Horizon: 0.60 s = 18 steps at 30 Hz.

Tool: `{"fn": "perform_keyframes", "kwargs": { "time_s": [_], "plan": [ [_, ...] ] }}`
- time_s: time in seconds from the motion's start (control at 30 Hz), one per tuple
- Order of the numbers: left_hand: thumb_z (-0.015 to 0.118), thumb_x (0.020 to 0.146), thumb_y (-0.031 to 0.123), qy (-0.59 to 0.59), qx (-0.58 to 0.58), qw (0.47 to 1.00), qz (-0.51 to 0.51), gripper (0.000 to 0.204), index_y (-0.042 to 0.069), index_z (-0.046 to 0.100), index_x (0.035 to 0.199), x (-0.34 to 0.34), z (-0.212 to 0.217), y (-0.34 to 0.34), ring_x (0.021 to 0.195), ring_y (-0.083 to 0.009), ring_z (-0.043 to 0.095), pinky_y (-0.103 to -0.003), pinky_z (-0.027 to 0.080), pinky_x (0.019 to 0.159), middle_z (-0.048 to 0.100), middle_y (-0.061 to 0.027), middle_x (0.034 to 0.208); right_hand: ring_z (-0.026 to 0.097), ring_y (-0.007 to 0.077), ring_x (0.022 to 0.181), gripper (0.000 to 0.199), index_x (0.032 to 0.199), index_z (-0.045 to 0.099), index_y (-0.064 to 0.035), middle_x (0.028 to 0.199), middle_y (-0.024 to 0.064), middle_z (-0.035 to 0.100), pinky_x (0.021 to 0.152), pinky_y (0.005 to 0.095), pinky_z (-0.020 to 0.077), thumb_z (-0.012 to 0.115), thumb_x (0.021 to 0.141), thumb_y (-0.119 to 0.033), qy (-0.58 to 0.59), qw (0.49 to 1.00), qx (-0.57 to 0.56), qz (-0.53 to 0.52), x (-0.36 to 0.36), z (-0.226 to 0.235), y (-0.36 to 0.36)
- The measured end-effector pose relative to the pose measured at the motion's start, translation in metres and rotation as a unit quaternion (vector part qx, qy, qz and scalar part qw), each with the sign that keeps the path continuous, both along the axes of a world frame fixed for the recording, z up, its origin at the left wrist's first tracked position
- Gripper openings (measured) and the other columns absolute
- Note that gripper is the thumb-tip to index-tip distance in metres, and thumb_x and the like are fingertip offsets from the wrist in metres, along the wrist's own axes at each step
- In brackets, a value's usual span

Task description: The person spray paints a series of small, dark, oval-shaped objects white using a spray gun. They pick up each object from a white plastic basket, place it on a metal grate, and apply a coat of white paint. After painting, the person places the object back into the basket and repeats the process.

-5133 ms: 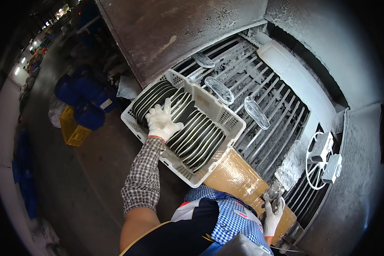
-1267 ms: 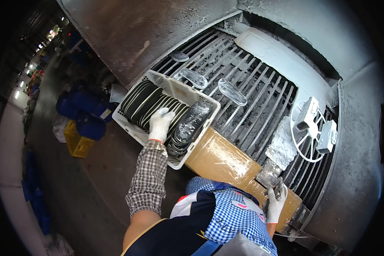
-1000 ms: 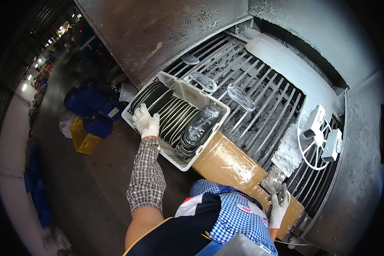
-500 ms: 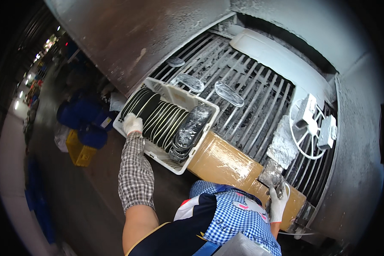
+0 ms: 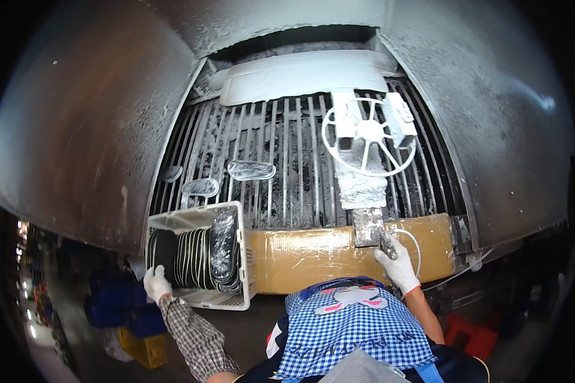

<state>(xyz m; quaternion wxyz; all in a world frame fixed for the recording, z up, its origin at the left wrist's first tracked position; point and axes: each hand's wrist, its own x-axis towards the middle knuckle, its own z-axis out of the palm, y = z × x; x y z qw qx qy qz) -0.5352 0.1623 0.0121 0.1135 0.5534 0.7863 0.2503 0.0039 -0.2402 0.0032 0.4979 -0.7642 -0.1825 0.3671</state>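
Gloved left hand (image 5: pixel 154 283) fingers around white slatted plastic crate (image 5: pixel 246 255) rim, right hand (image 5: pixel 396 267) gripping a metal lever (image 5: pixel 387 243).

Setting: a factory floor, at the mouth of a large machine. A grimy sheet-metal hood (image 5: pixel 96 127) is seen over a conveyor of metal bars (image 5: pixel 287 172) crusted with white residue, with moulded sole-shaped pieces (image 5: pixel 252 170) lying on it. A white plastic crate (image 5: pixel 198 220) packed with dark soles (image 5: pixel 191 255) is set at its edge; blue drums (image 5: pixel 118 306) stand on the floor.

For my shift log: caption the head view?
Gloved left hand grips white plastic crate of black soles; gloved right hand holds metal lever.
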Motion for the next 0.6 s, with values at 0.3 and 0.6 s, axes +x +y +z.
{"fn": "perform_keyframes", "kwargs": {
  "time_s": [0.3, 0.6],
  "plan": [
    [0.071, 0.101, 0.016, -0.273, 0.071, 0.957, -0.059, 0.028, 0.007, 0.07, 0.127, 0.108, 0.103, -0.013, 0.051, -0.0089, 0.055, -0.025, 0.043, 0.042, 0.066, 0.0004, 0.083, 0.064, 0.0273, 0.126, 0.071, 0.157, 0.049, 0.0024, 0.144, 0.024, 0.064, 0.109, 0.0359, 0.0483, 0.075, 0.094, -0.019, -0.051, 0.999, 0.001, -0.006, 0.012, -0.015, -0.018],
    [0.077, 0.098, 0.018, -0.612, 0.096, 0.714, -0.326, 0.02, 0.004, 0.075, 0.112, 0.308, 0.145, -0.015, 0.098, -0.0169, 0.07, -0.036, 0.059, 0.082, 0.073, -0.0075, 0.112, 0.065, 0.0247, 0.129, 0.071, 0.155, 0.048, 0.0062, 0.139, 0.0226, 0.068, 0.11, 0.0342, 0.0483, 0.075, 0.095, -0.02, -0.034, 0.996, 0.043, -0.069, 0.019, -0.019, -0.042]
  ]
}}
